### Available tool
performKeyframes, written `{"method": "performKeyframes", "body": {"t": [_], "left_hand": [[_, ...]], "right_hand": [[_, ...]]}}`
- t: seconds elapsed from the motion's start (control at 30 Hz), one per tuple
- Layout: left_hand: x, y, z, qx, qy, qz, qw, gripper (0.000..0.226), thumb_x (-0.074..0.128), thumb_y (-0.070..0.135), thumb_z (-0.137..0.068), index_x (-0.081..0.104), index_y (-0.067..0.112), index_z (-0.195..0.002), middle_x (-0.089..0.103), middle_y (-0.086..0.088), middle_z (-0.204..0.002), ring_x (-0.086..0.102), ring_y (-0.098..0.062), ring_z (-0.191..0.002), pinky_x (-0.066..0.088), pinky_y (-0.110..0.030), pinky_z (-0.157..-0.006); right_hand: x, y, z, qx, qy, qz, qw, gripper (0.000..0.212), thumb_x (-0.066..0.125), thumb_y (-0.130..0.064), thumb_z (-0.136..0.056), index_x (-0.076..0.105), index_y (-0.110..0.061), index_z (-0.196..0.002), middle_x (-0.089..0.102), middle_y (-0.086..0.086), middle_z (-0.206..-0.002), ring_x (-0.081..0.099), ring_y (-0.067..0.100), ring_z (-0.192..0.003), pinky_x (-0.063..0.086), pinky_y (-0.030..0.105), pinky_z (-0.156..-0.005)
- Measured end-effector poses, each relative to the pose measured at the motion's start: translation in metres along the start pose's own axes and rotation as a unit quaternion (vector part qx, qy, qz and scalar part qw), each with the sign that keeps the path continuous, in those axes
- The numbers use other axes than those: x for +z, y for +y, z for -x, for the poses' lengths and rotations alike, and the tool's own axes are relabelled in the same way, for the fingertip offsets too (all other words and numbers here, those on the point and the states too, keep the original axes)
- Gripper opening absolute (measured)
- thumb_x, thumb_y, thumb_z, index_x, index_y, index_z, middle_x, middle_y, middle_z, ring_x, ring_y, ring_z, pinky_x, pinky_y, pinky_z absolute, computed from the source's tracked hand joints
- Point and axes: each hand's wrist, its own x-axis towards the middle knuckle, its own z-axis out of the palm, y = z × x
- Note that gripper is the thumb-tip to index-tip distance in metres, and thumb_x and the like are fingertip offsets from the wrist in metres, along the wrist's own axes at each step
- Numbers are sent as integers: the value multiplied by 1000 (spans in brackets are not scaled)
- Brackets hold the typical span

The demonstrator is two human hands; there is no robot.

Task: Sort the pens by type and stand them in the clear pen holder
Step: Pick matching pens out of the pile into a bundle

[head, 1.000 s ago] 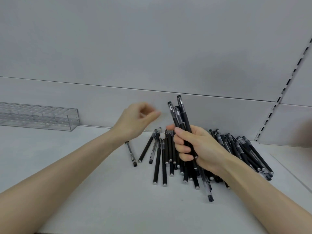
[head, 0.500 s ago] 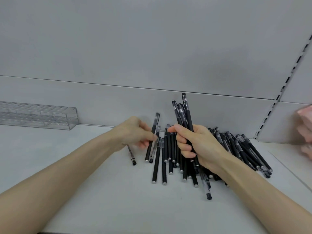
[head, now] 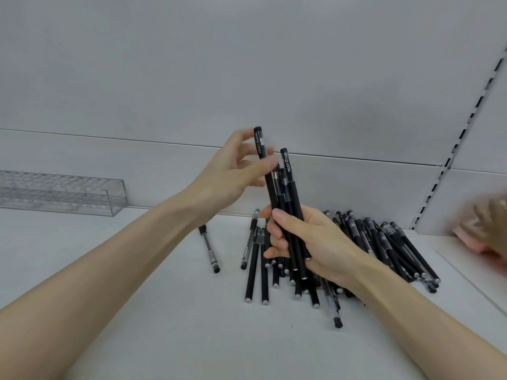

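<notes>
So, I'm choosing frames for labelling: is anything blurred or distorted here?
Head view: pinkish shape at the right edge motion-smeared; fingertips of the left hand slightly blurred; bundle of matte black pens in the right hand sharp, print legible; wide-angle bows the slotted wall rail.

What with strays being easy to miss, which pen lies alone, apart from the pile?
The clear-barrelled pen farthest left, beside the pile. It touches no other pen; the rest lie bunched together or stand in the right hand.
</notes>
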Motion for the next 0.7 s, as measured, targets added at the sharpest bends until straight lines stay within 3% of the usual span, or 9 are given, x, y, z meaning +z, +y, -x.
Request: {"method": "performKeyframes", "body": {"t": [0.13,0.33,0.47,0.57,0.7], "left_hand": [[6,8,4,49,-50,41,997,42,46,7,-98,38,21,-137,64,-7,-119,66,-19,-99,54,-30,-86],[13,19,13,89,-70,43,993,33,44,19,-99,43,23,-132,61,-5,-123,67,-18,-102,52,-30,-90],[20,21,25,117,-86,20,989,28,52,10,-95,52,12,-123,63,-10,-118,68,-17,-99,51,-24,-87],[22,19,31,128,-104,16,986,26,57,4,-91,56,9,-116,64,-12,-115,67,-18,-102,51,-26,-90],[24,13,35,123,-110,19,986,27,63,1,-85,59,11,-111,64,-9,-117,62,-15,-111,48,-28,-96]], "right_hand": [[5,-2,5,-7,-62,-13,998,7,48,-13,-97,53,-8,-95,52,1,-69,52,15,-63,53,34,-80],[5,-4,17,-24,-86,34,995,4,47,-11,-95,50,-9,-92,53,1,-72,57,17,-73,51,35,-88],[5,2,24,-28,-64,97,993,9,52,-13,-91,50,-9,-98,58,1,-72,60,20,-77,44,46,-91],[8,3,29,-34,-37,102,993,15,55,-18,-87,49,-9,-98,56,0,-68,62,21,-75,45,42,-84],[9,5,31,-53,-6,123,991,12,54,-20,-94,50,-11,-88,51,-2,-66,60,19,-69,43,58,-98]]}}
